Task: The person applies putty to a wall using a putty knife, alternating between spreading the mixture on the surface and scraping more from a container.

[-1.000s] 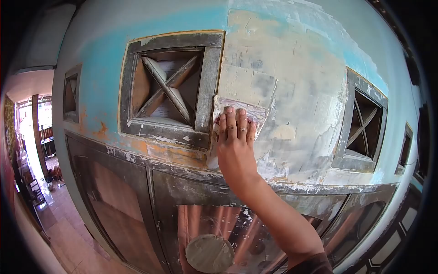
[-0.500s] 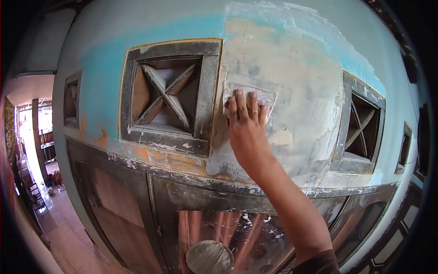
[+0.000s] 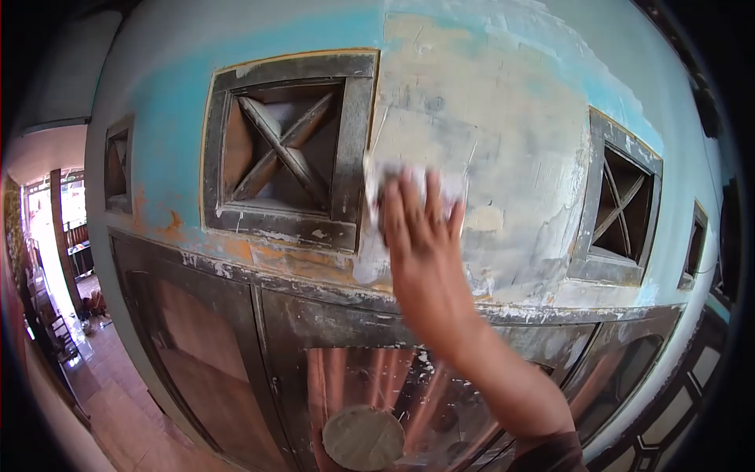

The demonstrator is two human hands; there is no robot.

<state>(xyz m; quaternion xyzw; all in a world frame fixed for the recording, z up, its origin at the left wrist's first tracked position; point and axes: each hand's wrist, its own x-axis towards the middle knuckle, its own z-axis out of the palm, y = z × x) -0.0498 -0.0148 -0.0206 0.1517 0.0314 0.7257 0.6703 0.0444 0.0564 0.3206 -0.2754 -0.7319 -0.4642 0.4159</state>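
Observation:
My right hand (image 3: 425,244) presses a flat, pale putty spreader (image 3: 376,175) against the wall, fingers stretched over its face and slightly smeared by motion. Around it lies the patched wall (image 3: 511,149), coated in cream and grey putty. At its left edge, the spreader is close to the dark wooden frame of a vent (image 3: 355,145). Low in the view is a round container of grey putty (image 3: 363,438), in front of the glass. Only a sliver of my left hand (image 3: 317,455) shows at the container's left side; most of it is hidden.
A second wooden vent (image 3: 621,200) with crossed slats is on the right. Below the wall runs a paint-flecked wooden ledge (image 3: 346,297) above glazed panels with curtains (image 3: 385,374). At far left, a tiled floor (image 3: 118,393) leads to a bright doorway (image 3: 49,228).
My right hand and the spreader have moved down and slightly left along the wall, leaving fresh putty beside the vent frame. The view has shifted slightly.

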